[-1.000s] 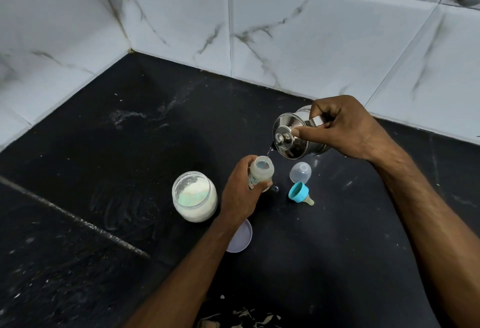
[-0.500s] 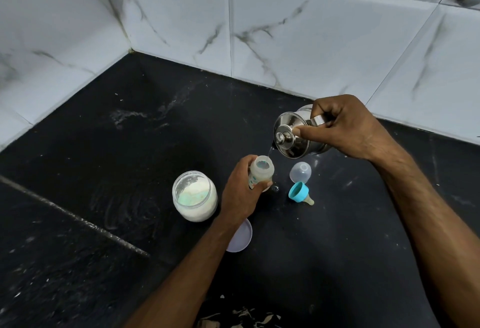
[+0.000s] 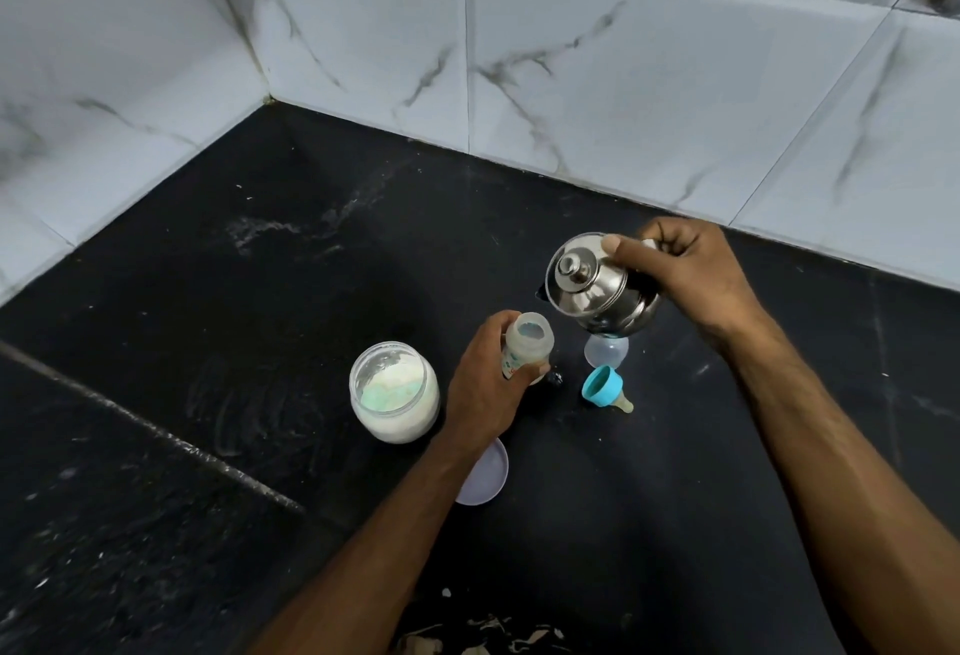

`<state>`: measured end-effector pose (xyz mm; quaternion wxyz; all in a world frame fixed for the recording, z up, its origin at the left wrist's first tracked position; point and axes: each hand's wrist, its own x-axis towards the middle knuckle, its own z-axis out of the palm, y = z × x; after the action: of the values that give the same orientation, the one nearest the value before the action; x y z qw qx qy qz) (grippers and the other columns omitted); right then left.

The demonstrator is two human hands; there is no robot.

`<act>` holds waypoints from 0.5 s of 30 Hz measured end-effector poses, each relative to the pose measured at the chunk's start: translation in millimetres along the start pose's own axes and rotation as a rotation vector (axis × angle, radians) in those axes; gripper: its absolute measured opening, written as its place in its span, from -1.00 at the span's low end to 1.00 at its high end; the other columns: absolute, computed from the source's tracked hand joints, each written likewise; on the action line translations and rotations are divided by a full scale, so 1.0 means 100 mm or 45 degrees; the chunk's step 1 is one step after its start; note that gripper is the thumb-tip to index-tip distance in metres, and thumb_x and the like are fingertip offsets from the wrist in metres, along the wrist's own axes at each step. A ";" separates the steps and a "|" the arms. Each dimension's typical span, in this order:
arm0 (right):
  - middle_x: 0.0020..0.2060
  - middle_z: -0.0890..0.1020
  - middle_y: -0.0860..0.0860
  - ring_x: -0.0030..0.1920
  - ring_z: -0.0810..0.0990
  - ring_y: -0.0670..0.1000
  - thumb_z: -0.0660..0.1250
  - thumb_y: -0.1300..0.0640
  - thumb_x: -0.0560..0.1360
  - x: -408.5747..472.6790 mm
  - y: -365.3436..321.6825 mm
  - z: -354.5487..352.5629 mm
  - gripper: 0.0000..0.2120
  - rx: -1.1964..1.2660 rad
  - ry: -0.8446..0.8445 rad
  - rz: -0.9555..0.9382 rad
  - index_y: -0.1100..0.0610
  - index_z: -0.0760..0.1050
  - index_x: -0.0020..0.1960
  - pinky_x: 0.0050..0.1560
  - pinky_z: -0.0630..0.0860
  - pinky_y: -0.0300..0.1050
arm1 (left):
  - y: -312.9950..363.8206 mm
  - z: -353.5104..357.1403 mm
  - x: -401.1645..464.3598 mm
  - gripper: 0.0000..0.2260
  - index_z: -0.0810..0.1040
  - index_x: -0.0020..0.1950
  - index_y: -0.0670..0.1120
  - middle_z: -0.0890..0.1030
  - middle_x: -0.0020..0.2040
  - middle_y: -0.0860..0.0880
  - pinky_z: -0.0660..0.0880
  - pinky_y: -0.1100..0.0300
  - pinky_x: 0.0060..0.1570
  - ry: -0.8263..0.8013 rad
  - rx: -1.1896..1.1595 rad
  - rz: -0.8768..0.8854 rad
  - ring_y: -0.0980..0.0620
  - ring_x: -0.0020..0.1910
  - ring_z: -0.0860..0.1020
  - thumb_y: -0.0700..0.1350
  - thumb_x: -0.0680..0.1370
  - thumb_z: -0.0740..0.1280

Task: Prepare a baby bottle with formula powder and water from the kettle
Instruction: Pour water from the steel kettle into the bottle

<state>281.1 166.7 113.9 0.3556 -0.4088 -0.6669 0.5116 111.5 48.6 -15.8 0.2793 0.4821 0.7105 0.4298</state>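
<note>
On the counter [image 3: 208, 291] we find the powder jar [image 3: 394, 391] left of the bottle [image 3: 525, 348]. We note the kettle [image 3: 597, 291] up off the counter, far-right of the bottle's mouth. Under it sits the cap [image 3: 605, 350], the nipple ring [image 3: 602, 386] just nearer. Jar lid [image 3: 488, 472] lies nearest.

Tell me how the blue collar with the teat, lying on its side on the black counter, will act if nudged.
The blue screw collar with its tan teat lies on its side, so its round rim may roll in a curve. It looks like small hollow plastic, probably light and easily skidded on the black counter. The teat is likely soft and floppy.
</note>
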 end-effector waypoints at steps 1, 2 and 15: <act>-0.45 0.52 0.06 -0.44 0.45 -0.05 0.53 0.03 0.40 0.03 0.01 0.01 -0.66 0.059 0.049 0.019 0.14 0.45 -0.37 -0.42 0.37 -0.26 | 0.01 -0.01 0.00 -0.48 0.36 0.30 0.07 0.49 0.23 0.12 0.40 0.23 0.20 0.001 -0.008 0.004 0.23 0.18 0.41 -0.06 0.41 0.50; -0.48 0.50 0.01 -0.48 0.41 -0.11 0.53 0.04 0.41 0.07 0.03 0.03 -0.65 0.114 0.094 0.037 0.11 0.44 -0.40 -0.45 0.35 -0.31 | 0.01 -0.02 -0.01 -0.48 0.36 0.30 0.08 0.49 0.23 0.13 0.42 0.21 0.21 0.003 -0.016 0.011 0.22 0.18 0.43 -0.06 0.41 0.50; -0.55 0.45 -0.10 -0.53 0.35 -0.12 0.38 0.13 0.49 0.69 0.63 0.88 -0.89 0.506 0.128 0.403 0.18 0.58 -0.12 -0.53 0.24 -0.23 | 0.08 -0.07 -0.04 -0.53 0.41 0.27 0.05 0.52 0.19 0.12 0.47 -0.01 0.16 -0.007 -0.068 0.076 0.15 0.18 0.48 -0.09 0.41 0.48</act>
<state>185.2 204.2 36.3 0.3772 -0.4550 -0.4624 0.6610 110.7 43.7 -5.2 0.2809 0.4967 0.6832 0.4556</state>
